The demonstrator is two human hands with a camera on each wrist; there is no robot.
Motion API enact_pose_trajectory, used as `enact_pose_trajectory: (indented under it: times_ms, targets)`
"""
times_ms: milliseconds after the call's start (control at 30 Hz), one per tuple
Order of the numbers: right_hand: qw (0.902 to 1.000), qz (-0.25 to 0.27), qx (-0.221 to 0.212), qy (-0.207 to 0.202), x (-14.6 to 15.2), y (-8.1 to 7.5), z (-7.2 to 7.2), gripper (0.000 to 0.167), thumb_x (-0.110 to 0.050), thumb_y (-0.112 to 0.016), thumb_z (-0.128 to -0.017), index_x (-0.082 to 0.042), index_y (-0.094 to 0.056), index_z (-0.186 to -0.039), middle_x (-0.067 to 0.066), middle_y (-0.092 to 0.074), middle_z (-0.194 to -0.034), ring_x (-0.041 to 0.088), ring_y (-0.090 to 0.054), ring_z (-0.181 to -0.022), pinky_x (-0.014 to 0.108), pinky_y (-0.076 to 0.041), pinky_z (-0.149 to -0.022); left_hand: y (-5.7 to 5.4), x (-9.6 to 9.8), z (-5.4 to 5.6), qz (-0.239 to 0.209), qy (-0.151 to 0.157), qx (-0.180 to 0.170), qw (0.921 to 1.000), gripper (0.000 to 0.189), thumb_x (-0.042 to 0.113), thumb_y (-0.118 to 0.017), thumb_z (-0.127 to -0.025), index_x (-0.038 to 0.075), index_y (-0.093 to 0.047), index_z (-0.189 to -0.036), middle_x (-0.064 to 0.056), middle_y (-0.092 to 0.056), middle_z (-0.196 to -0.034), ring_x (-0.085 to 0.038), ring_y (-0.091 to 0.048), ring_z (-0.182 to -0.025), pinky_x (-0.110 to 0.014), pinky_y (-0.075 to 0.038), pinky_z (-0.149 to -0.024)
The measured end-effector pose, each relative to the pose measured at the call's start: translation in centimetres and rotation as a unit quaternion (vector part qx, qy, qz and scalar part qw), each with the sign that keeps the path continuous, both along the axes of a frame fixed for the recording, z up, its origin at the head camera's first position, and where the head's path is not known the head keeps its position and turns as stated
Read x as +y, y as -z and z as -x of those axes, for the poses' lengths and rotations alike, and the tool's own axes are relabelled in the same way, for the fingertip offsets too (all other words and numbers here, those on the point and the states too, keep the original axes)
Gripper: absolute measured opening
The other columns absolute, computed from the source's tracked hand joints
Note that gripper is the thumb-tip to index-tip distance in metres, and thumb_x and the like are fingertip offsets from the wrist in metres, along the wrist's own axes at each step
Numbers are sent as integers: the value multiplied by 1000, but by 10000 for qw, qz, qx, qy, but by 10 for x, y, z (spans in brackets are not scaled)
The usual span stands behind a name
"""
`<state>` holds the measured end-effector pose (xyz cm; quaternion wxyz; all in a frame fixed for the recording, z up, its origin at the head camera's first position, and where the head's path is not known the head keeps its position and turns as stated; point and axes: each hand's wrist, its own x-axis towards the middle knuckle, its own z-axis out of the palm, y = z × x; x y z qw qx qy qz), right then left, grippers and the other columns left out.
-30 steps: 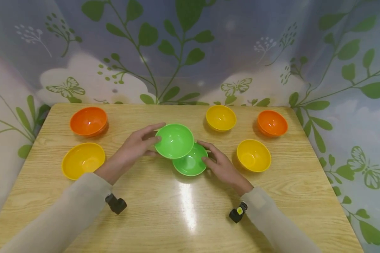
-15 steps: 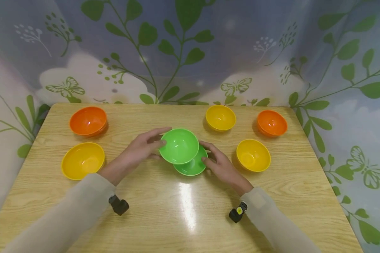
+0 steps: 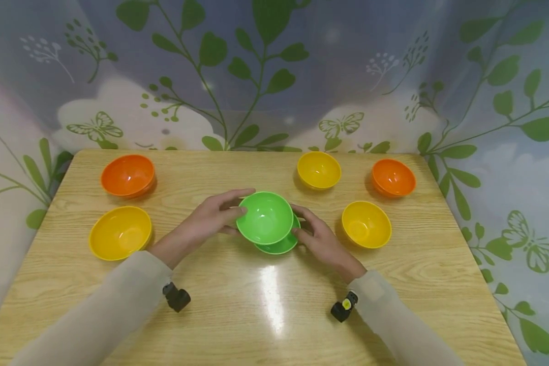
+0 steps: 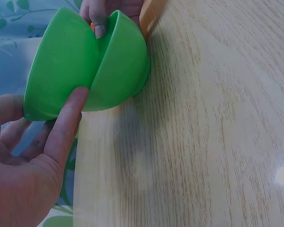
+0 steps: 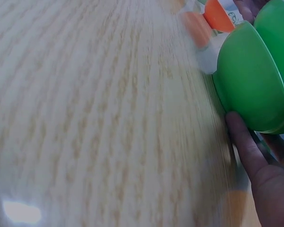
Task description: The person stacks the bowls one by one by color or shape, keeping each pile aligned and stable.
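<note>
In the head view my left hand (image 3: 208, 218) grips a light green bowl (image 3: 264, 218) at its left side, thumb at the rim and other fingers around the outside. Below it is a second green bowl (image 3: 279, 248), mostly covered in this view. My right hand (image 3: 320, 239) holds that lower bowl by its right side. The left wrist view shows the upper bowl (image 4: 61, 61) tilted, its underside partly inside the rim of the lower bowl (image 4: 125, 61). From the right wrist, the lower bowl's foot appears right at the tabletop, with fingers (image 5: 246, 144) against its side.
On the left of the wooden table (image 3: 219, 315) stand an orange bowl (image 3: 128, 176) and a yellow bowl (image 3: 120, 234). To the right are a yellow bowl (image 3: 319, 171) at the back, another yellow bowl (image 3: 366, 225) nearer, and an orange bowl (image 3: 393, 178). A leaf-patterned curtain (image 3: 274, 101) borders the back.
My left hand has brought the upper green bowl rightward and toward me, so it covers more of the lower one. The right hand and lower bowl have stayed in place.
</note>
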<state>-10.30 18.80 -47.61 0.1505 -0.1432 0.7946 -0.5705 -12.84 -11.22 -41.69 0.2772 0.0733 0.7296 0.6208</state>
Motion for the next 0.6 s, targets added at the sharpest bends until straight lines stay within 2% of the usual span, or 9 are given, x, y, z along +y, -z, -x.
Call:
enact_pose_trajectory:
  times_ms: [233, 400, 600]
  targets:
    - [10000, 94, 0, -8, 1, 2, 0, 58, -10, -57, -110, -6, -41, -166, 24, -47, -166, 45, -55, -146, 56, -49, -121, 3, 2, 1, 21, 30, 77, 10000, 55, 19, -57, -113, 19, -45, -167, -18, -48, -167, -35, -68, -129, -53, -64, -101]
    - [9997, 199, -85, 59, 0, 2, 1, 57, -13, -57, -111, -8, -43, -166, 21, -47, -166, 42, -52, -150, 57, -45, -125, 4, 4, 1, 90, 70, 182, 9998, 54, 18, -55, -114, 15, -45, -167, -21, -47, -168, -38, -69, -128, -50, -66, -98]
    - [9997, 70, -222, 124, -2, 0, 0, 56, -19, -57, -114, -11, -42, -167, 19, -47, -167, 40, -47, -154, 60, -38, -129, 9, 7, 1, 268, 129, 268, 9992, 53, 17, -55, -114, 13, -45, -166, -24, -52, -162, -38, -70, -126, -51, -66, -97]
